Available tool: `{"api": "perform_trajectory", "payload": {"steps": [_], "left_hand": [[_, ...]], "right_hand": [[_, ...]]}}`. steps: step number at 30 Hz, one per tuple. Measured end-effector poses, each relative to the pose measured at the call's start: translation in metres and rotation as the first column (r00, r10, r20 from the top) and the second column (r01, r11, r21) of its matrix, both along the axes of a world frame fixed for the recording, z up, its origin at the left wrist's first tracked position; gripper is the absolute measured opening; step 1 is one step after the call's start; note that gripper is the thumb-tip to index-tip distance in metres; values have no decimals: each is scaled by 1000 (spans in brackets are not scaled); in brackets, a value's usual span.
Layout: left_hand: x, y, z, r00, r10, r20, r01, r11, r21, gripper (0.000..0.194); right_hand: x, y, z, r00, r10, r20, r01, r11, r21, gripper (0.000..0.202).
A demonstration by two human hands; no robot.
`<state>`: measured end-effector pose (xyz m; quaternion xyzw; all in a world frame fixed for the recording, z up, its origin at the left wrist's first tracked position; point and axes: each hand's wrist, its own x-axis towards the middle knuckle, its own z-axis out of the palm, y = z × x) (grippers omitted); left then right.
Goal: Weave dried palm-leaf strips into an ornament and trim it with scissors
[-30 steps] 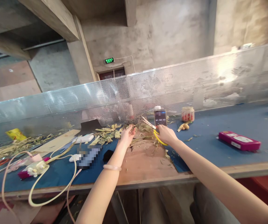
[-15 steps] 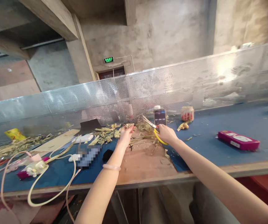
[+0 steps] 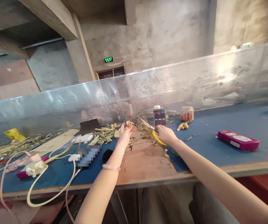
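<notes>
Both arms (image 3: 102,189) extend forward, hands (image 3: 125,133) curled and apart.

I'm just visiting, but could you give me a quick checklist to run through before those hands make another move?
1. Scissors held: ok. The right hand has them by the yellow handles.
2. Left hand out from between the blades: ok. It is left of the tips.
3. Dried plant piece firmly gripped: cannot tell. It shows at the left hand's fingers, too small to judge.
4. Pale cable away from both hands: ok. It loops off to the left.
5. Brown board free of scraps: not ok. Dry stems and bits lie on it.
6. Timer screen readable: ok. It reads 01:04:23.
</notes>
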<state>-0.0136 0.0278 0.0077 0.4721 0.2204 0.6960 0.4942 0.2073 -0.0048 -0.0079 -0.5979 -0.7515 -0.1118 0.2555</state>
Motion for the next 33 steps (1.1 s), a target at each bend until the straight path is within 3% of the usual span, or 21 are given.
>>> {"api": "perform_trajectory", "payload": {"steps": [9, 33], "left_hand": [[0, 1, 1, 998, -2, 64, 0, 1000, 28, 35], [-1, 2, 0, 997, -3, 76, -1, 998, 60, 34]], "right_hand": [[-4, -7, 3, 997, 26, 73, -22, 998, -60, 37], [-4, -4, 0, 989, 63, 135, -63, 998, -8, 36]]}}
